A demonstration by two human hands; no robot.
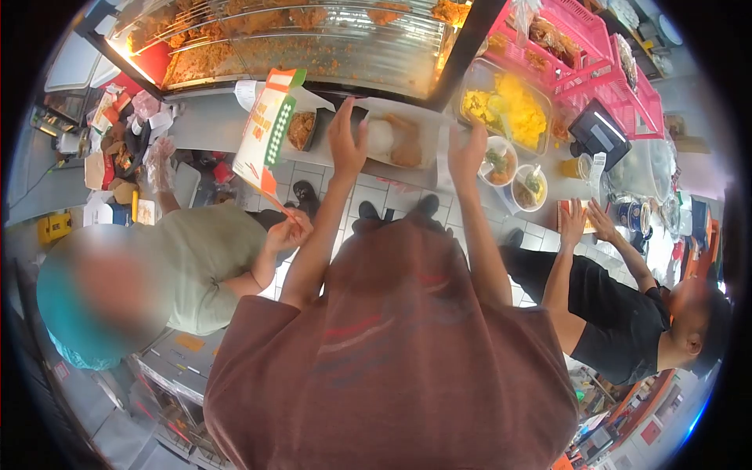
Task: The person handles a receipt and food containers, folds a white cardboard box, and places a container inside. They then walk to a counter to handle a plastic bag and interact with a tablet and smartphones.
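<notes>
A shallow white takeaway box [395, 139], open on top, lies on the grey counter [207, 121] just below the glass-fronted warming cabinet of fried food [313, 43]; it holds a white mound of rice [380, 136] at its left end and a brown piece of fried chicken [406, 146] at its right; its long axis runs left to right along the counter edge, open face up, between the person's two hands; the left hand [347, 145] rests at the left end with its grip spread, fingers straight and apart, pinching nothing; the right hand [468, 153] stands at the right end, fingers curved toward the rim, and whether its grip closes on the rim I cannot tell; the box looks light and thin-walled, likely to bend or buckle if lifted by one corner, and the loose food would probably slide if it tilts, so the two short ends, held level from underneath, seem the safest hold; greasy edges may be slippery; to the left a co-worker's hand [288, 233] holds a white, orange and green cardboard carton [265, 129] upright; to the right sit a clear tub of yellow rice [509, 110] and two small white bowls [501, 164]
</notes>
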